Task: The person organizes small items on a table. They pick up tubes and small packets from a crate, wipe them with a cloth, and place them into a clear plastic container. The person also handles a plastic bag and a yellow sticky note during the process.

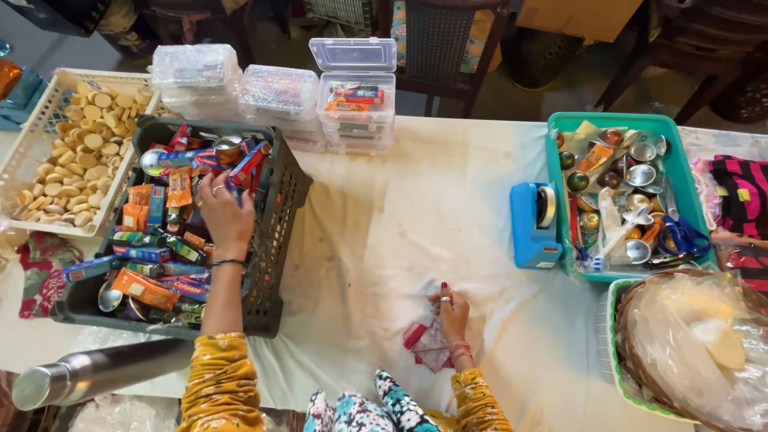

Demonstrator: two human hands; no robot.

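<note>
— Where is the left hand point(225, 214)?
— Reaching into the dark plastic crate point(282, 210), fingers curled among the toothpaste boxes point(180, 186); whether they grasp one, I cannot tell.
— And the right hand point(452, 314)?
— On the white-clothed desk point(416, 208), fingers pressing down a small clear zip pouch point(428, 344) with a red edge, near the person's lap.

Colourful cartons point(160, 264) (dark crate point(276, 240))
</note>
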